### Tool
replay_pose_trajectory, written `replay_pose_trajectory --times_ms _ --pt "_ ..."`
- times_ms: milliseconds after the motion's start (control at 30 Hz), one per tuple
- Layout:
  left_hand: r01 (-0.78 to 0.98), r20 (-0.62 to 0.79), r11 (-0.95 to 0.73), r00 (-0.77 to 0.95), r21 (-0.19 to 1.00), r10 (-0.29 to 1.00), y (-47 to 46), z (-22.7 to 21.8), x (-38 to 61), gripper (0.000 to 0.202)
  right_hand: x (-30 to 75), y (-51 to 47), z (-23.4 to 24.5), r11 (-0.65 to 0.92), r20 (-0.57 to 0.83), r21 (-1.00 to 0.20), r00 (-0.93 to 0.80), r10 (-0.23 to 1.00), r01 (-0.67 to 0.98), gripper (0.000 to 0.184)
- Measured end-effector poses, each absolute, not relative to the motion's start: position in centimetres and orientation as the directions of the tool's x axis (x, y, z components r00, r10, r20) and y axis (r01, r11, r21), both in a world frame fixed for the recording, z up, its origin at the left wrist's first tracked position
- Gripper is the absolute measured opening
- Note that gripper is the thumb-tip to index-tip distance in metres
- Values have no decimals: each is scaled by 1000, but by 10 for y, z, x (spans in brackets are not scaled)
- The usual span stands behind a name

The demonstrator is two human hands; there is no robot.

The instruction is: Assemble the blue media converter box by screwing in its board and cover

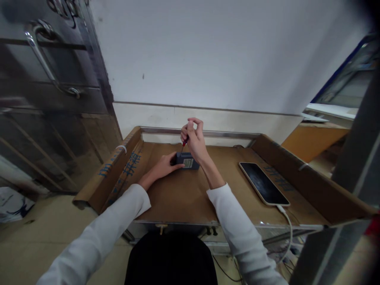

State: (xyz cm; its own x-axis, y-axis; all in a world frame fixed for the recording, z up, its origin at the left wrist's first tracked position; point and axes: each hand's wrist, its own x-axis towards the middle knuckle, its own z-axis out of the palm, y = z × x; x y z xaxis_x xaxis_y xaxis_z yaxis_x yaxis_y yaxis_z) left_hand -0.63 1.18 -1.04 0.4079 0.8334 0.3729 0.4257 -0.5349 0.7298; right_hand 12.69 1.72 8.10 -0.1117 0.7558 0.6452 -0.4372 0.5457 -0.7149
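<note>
A small dark grey box point(194, 164) with vent slots on top and a pale label on its front stands on the cardboard. My left hand point(166, 164) grips its left end, thumb across the front and fingers behind. Above the box, my right hand point(194, 136) is closed around a screwdriver point(184, 142) with a red and dark handle. The screwdriver points down, its thin shaft meeting the top of the box near the left end. Whether the tip sits in a screw is too small to tell.
A phone point(264, 184) with a white cable point(286, 221) plugged in lies at the right. Cardboard point(178, 198) with raised side flaps covers the table. Behind stands a white wall point(202, 59); a metal door with a handle point(49, 63) is at the left.
</note>
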Motion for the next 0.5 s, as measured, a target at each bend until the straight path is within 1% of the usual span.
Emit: replay_pose_trajectory --times_ms 100,267,333,433,500 --pt "436 368 -533 408 726 835 12 -10 -6 40 125 15 81 576 658 -703 -72 750 -417 37" --pt "433 370 -531 403 728 837 14 -13 -7 39 135 14 82 579 658 -732 -152 738 -359 29" --pt "426 378 -535 400 730 835 14 -14 -7 38 138 15 84 538 647 -738 -198 737 -408 32" --pt "439 383 -541 400 717 833 14 -13 -7 37 137 15 86 403 580 -765 -265 770 -502 40" --pt "455 381 -544 404 705 832 13 -12 -7 37 134 14 87 361 546 -770 -249 800 -526 39"
